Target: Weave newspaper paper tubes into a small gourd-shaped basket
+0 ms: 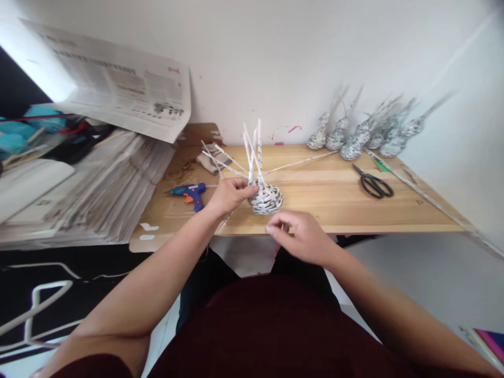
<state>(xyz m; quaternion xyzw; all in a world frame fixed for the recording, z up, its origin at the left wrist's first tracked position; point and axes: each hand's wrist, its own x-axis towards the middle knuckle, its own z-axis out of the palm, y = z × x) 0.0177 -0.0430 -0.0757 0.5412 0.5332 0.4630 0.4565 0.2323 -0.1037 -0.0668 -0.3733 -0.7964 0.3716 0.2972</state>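
A small round-bellied body woven from newspaper strips [266,200] stands on the wooden table near its front edge. Several rolled paper sticks [259,149] rise from its top, and others slant out to the left and right. My left hand [232,195] pinches the upper left of the weave, thumb on the near side, at the foot of the sticks. Just in front and to the right, apart from the weave, my right hand [301,234] hangs with its fingers curled toward the thumb. Nothing shows in its grip.
A blue glue gun [192,195] lies left of the weave, near a crumpled cloth [210,159]. Black-handled scissors [373,184] lie on the table [315,205] at right. Several woven gourd shapes [352,144] stand by the wall. Stacked newspapers [114,194] fill the left.
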